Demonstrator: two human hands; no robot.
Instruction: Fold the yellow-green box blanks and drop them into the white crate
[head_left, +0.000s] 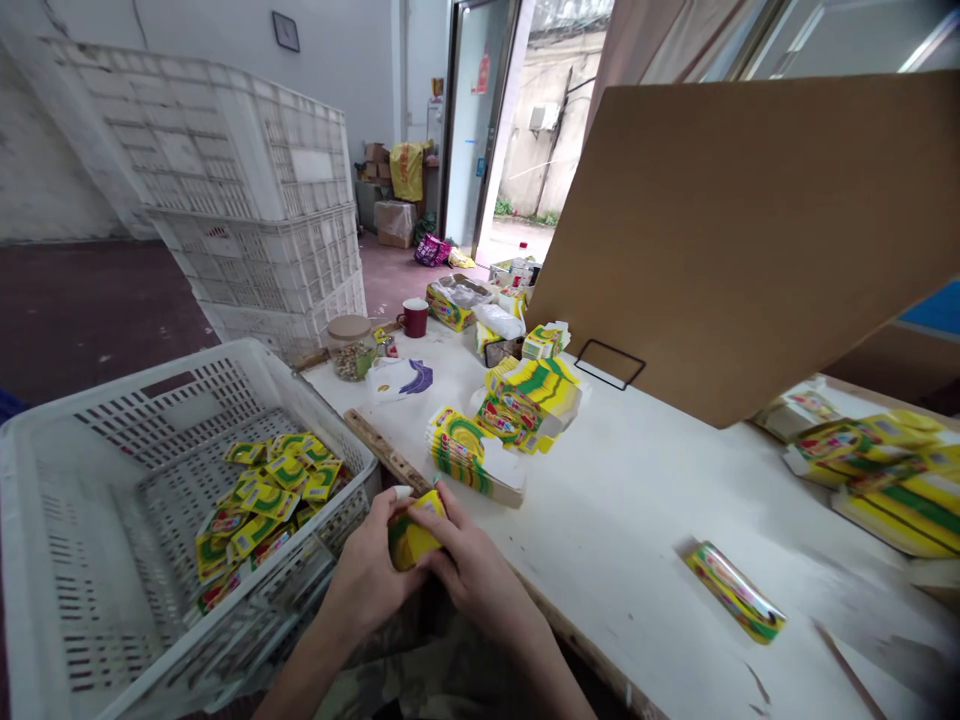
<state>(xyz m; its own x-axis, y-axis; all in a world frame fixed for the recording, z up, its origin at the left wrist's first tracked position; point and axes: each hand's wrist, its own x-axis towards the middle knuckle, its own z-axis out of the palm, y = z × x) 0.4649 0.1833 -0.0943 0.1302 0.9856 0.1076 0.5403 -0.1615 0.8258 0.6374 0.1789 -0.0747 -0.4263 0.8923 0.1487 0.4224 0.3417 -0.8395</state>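
My left hand [361, 575] and my right hand [474, 560] are both closed around a small yellow carton [409, 540], just off the front edge of the table. Something white is wrapped on one left fingertip. Close beyond my hands lies a row of flattened yellow-and-green cartons [469, 455], with a second stack of flat cartons [536, 400] behind it. To my left, a white plastic crate [56, 440] holds a heap of small yellow cartons [274, 495]. The carton's ends are partly hidden by my fingers.
A large cardboard sheet [720, 230] stands across the table's far right. A loose carton [735, 590] lies on the white table [592, 520], with more cartons [892, 470] at right. A red mug [414, 317] and jar [351, 350] stand behind; stacked crates [247, 180] rise left.
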